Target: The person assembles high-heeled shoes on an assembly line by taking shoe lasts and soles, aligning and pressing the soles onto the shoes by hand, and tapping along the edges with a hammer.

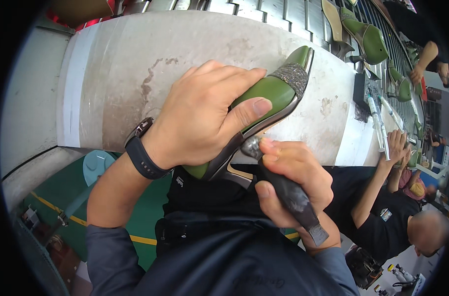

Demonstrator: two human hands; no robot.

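Observation:
A green high-heeled shoe [271, 93] with a glittery dark band [289, 78] lies on its side on the worn pale bench [204, 37]. Its toe points away to the right, and its heel end hangs over the near edge. My left hand [209, 106] is closed over the shoe's upper, thumb along the sole side. In my right hand [298, 175] is a dark hand tool [296, 201] with a rounded shiny metal end and a flat squared end. The rounded end sits against or very near the sole edge by the arch; I cannot tell whether it touches.
A slatted metal conveyor [269, 11] runs behind the bench, with more green shoes [370, 42] on it. Syringes [377, 121] stand in a dark holder [361, 93] at the right. A co-worker [387, 222] sits close by on the right, an arm reaching toward them.

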